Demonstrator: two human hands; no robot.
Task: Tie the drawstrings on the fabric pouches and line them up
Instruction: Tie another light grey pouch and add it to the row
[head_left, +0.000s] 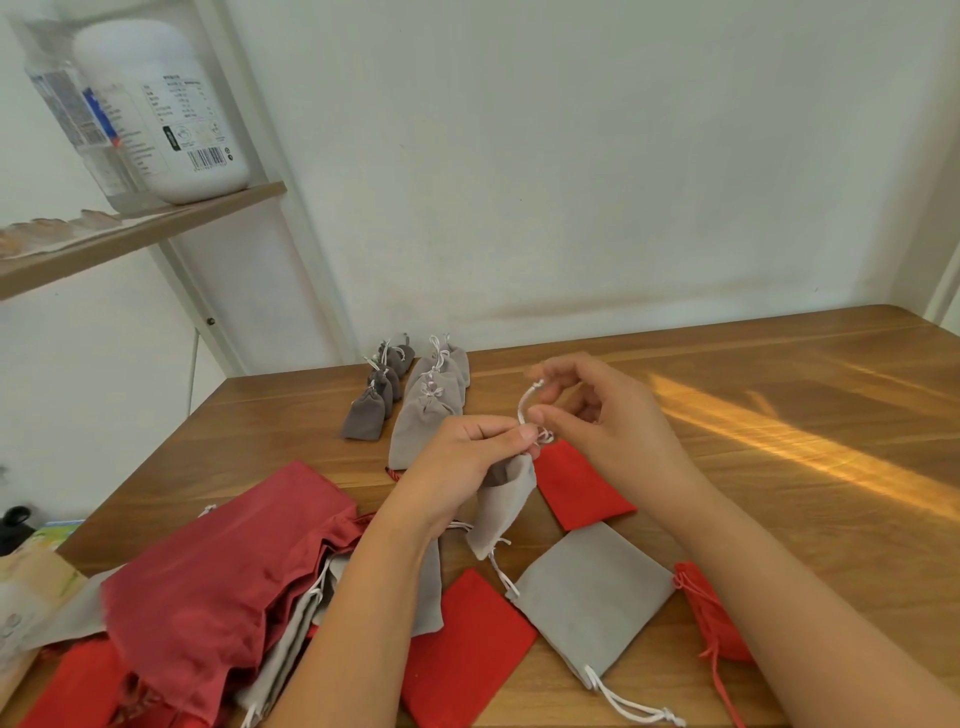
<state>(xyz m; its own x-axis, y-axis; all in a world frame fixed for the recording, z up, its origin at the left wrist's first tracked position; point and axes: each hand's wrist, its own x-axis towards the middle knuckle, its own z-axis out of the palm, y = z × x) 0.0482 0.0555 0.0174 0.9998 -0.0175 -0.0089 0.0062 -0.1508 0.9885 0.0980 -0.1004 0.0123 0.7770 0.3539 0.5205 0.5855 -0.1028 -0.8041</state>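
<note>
Pinched a light grey pouch (506, 499) by the neck in the left grip (457, 457), above the worktop (727, 364); pinched its white drawstring (523, 402) in the right grip (597, 415). Saw two tied rows (423, 415) lined up behind; judged many flat pouches (592, 587) nearby left undone.

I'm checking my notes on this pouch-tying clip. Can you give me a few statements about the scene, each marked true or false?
1. The left hand grips the neck of a light grey pouch. True.
2. The right hand pinches a red drawstring. False: the drawstring it pinches is white.
3. Tied pouches lie on the table in two rows near the wall, a dark grey row and a light grey row. True.
4. The light grey pouch lies flat on the table. False: it hangs from the left hand, not flat.
</note>
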